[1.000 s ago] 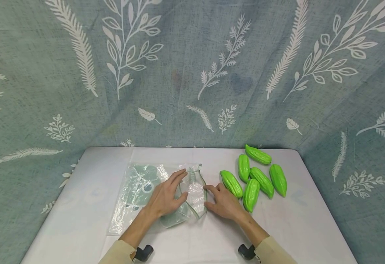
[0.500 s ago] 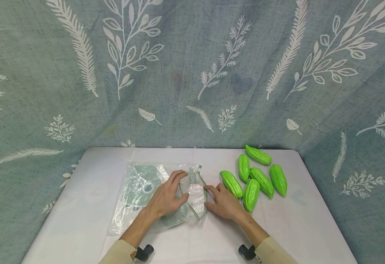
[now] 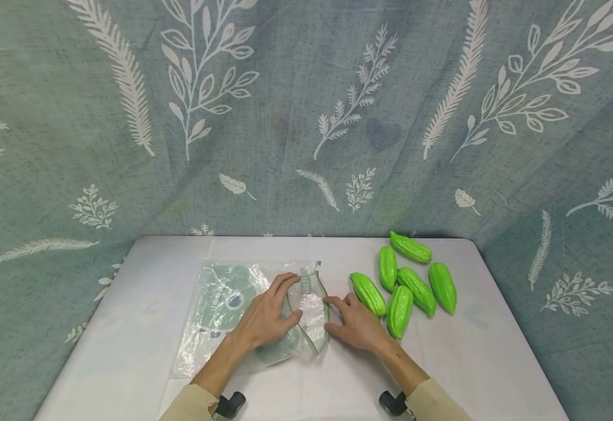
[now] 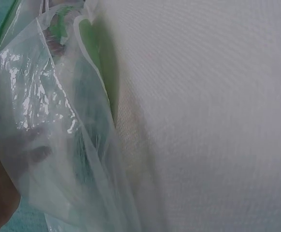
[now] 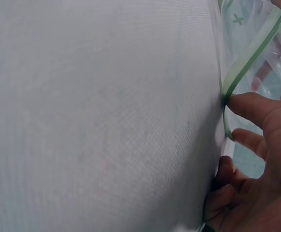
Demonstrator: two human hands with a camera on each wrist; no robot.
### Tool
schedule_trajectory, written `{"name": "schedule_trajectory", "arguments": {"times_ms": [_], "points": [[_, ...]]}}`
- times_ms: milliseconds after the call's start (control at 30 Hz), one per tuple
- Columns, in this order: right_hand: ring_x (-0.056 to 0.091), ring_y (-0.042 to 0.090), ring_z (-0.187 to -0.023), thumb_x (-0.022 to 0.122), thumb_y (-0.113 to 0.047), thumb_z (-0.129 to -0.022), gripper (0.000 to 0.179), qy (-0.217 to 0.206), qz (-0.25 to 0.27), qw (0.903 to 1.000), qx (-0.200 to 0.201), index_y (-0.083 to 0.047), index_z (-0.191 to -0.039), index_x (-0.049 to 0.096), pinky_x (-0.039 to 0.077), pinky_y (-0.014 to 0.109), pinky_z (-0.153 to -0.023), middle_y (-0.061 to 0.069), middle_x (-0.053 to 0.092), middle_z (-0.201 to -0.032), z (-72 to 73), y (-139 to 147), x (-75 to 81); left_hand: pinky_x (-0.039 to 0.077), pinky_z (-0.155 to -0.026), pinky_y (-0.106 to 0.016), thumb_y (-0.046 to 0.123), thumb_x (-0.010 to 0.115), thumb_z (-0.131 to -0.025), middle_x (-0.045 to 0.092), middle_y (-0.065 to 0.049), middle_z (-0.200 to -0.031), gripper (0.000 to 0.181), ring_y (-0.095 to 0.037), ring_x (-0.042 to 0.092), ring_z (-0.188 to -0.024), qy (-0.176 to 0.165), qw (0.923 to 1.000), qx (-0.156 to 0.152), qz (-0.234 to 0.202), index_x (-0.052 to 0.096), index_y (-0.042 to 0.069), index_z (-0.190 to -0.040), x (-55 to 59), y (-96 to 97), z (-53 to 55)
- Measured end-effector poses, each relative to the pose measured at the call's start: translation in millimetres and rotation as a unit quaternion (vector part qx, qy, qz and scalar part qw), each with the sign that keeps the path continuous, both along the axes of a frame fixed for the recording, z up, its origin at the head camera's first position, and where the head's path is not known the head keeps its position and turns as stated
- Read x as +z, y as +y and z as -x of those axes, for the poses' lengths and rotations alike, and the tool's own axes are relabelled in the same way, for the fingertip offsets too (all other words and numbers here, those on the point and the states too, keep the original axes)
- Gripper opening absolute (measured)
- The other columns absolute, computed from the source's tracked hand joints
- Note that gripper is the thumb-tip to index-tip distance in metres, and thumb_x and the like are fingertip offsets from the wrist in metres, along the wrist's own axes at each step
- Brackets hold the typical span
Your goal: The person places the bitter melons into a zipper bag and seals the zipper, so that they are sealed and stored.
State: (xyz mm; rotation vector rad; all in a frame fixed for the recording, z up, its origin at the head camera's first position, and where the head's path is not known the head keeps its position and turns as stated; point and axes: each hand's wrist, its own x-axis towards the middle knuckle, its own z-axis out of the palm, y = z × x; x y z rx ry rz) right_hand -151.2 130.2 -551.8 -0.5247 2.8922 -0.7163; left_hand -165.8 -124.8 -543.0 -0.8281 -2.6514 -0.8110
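A clear zip bag (image 3: 308, 304) with green-edged lips and a pale green print lies left of centre on the white table, its mouth spread and facing right. My left hand (image 3: 264, 313) rests over the bag, fingers and thumb extended along the left lip of the mouth; in the left wrist view only a sliver of it shows. On the opposite lip, thumb and index fingertip of my right hand (image 3: 359, 321) touch the green edge (image 5: 249, 60) at two spots, set apart, while the other fingers curl below. Several bright green bitter melons (image 3: 399, 310) lie right of that hand.
The white table (image 3: 474, 362) has its far edge against a blue-green cloth backdrop (image 3: 285, 193) printed with white leaves, which also rises on both sides. The bitter melon closest to the right hand lies just beyond its knuckles. Dark wrist cameras sit by both sleeves.
The left hand's fingertips and thumb shift very slightly along the bag's mouth. The right hand and bitter melons stay in place.
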Motion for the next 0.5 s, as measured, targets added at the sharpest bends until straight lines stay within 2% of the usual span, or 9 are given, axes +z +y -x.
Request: {"name": "schedule_trajectory", "arguments": {"times_ms": [233,500], "points": [[0.044,0.010,-0.065,0.075,-0.039,-0.088,0.057,0.005,-0.004,1.0000,0.007,-0.024,-0.141,0.058,0.038,0.024,-0.052,0.001,0.050,-0.089,-0.9,-2.6,1.2,0.056,-0.071,-0.032,0.032,0.072,-0.085,0.041,0.006,-0.150,0.073,-0.015,0.061,-0.083,0.005,0.9999,-0.005,-0.009,0.044,0.018,-0.150,-1.4,0.6,-0.1],[0.045,0.010,-0.067,0.075,-0.038,-0.088,0.057,0.007,0.000,1.0000,0.003,-0.024,-0.141,0.058,0.039,0.024,-0.053,0.001,0.050,-0.090,-3.0,-1.9,1.4,0.056,-0.070,-0.031,0.043,0.068,-0.088,0.038,0.009,-0.152,0.073,-0.015,0.061,-0.082,-0.015,0.9999,-0.002,0.006,0.041,0.021,-0.152,-0.8,0.0,-1.5]]}}
